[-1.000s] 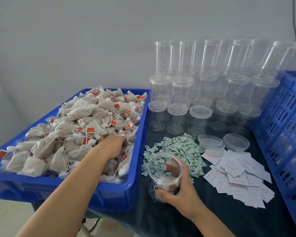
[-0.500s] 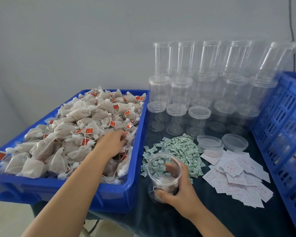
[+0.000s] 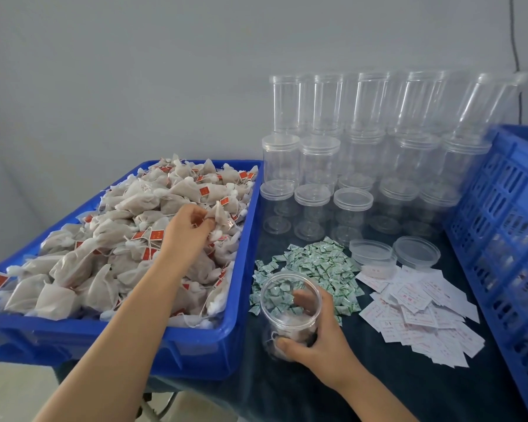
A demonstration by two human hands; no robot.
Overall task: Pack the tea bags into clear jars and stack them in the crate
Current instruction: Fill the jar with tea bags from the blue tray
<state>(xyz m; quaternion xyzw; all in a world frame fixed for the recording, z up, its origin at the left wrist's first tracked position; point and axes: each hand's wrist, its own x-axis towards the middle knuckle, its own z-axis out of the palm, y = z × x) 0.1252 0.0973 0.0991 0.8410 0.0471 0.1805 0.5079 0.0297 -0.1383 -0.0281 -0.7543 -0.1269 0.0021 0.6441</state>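
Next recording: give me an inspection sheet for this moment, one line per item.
Surface: dark cloth covers the table.
Job's things: blue bin heaped with tea bags; open jar holding a few; lidded empty jars stacked behind; blue crate at right.
Clutter: green sachets, white slips, two loose lids.
Grippers: left hand pinches a tea bag; right hand grips the jar.
Cables: one on the wall.
Surroundings: grey wall.

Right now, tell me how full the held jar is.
Partly filled: the jar in the right hand shows tea bags at the bottom only.
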